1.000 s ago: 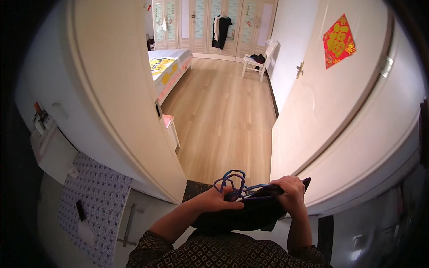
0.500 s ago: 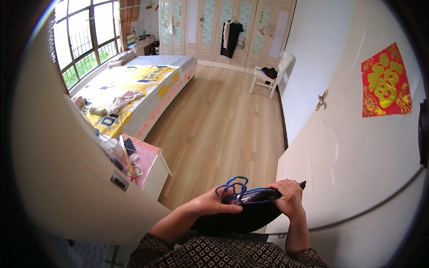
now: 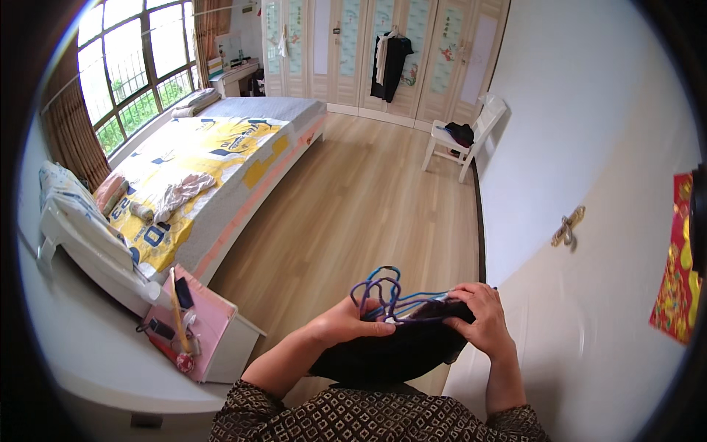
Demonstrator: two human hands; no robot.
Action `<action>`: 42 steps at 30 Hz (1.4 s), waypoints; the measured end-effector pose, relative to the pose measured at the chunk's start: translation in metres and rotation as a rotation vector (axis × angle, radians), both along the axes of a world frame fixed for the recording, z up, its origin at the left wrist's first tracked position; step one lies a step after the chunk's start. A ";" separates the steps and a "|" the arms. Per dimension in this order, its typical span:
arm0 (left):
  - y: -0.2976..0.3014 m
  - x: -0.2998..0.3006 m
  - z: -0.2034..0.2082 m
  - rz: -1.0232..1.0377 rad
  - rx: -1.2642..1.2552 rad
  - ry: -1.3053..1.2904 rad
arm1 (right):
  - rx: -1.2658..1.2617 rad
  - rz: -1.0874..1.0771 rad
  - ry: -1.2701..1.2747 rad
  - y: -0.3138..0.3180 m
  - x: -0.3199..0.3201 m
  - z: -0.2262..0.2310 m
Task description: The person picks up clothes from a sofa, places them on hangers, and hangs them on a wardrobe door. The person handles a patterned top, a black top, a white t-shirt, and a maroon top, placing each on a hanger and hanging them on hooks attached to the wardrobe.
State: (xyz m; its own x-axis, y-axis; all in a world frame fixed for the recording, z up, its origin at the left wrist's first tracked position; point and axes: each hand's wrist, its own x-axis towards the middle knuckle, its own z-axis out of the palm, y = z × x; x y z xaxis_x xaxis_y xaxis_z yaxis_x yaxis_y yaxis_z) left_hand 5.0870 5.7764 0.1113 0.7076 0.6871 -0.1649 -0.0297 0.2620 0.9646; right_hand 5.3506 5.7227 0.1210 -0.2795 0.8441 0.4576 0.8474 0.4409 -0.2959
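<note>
Coloured hangers (image 3: 420, 298) are gripped by the left hand (image 3: 352, 322), black garment (image 3: 387, 357) by the right hand (image 3: 482, 317); hooks (image 3: 384, 280) could be tangled because they overlap.

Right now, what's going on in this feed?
A person stands by an open door, facing a bedroom. Their left hand grips blue and purple clothes hangers; their right hand holds the black garment by its upper edge. A bed is on the left, a wardrobe across the room.
</note>
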 end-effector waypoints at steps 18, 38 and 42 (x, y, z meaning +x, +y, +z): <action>0.431 0.029 -0.016 0.126 -0.094 -0.046 | 0.146 -0.025 0.100 0.462 0.066 -0.026; 0.918 0.030 -0.005 0.171 -0.145 -0.039 | 0.114 0.143 0.067 0.966 0.089 -0.031; 1.008 0.022 -0.005 0.175 -0.158 -0.060 | 0.182 0.203 0.034 1.064 0.085 -0.022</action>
State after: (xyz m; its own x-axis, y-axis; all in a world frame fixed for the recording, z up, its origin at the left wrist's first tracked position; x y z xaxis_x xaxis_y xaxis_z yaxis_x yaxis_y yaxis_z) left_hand 5.1089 6.7847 0.1065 0.5915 0.7693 -0.2415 -0.1441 0.3956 0.9071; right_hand 5.4354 6.7868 0.0994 -0.4164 0.6752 0.6088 0.7269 0.6494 -0.2231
